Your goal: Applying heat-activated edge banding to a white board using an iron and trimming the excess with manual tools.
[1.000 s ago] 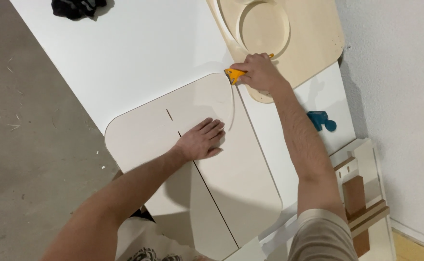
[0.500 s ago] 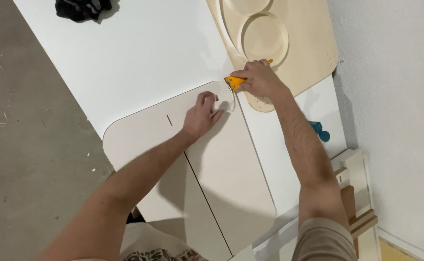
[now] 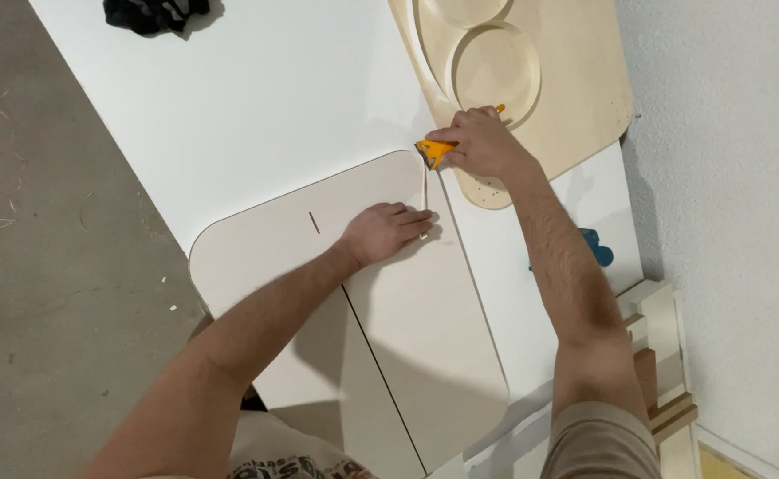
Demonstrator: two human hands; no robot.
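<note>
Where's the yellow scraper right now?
In the head view, the yellow scraper is gripped in the right hand, at the rounded corner of the beige panel, just beyond the left hand.

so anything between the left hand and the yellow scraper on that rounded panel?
Nothing visible. The left hand lies flat on the rounded panel; the yellow scraper, held in the right hand, sits at the panel's curved edge. Only bare panel and a thin pale strip lie between.
</note>
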